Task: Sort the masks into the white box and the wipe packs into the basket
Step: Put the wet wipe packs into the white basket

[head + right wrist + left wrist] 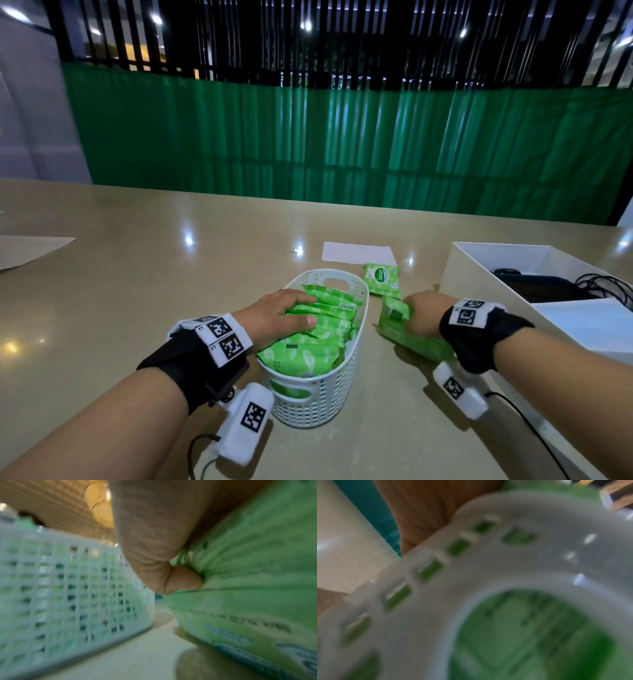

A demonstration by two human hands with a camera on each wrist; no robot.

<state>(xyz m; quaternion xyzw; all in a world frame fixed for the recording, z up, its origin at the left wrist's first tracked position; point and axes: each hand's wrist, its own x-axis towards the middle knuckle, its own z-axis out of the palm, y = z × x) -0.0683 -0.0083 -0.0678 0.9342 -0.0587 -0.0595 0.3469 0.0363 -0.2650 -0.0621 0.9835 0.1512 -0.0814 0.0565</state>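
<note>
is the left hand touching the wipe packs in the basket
Touching. The head view shows the left hand lying with fingers and thumb directly on the wipe packs piled in the basket.

A white perforated basket (318, 394) is filled with green wipe packs (308, 346). Just right of it, several green packs (416, 337) are gripped together above the counter. One more pack (382, 280) lies flat beyond. A white box (479, 270) with dark masks (544, 287) stands farther right.

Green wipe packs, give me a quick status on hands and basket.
Left hand flat on green wipe packs in white perforated plastic basket. Right hand grips several packs beside it. One pack left on table. Nothing blocking.
</note>
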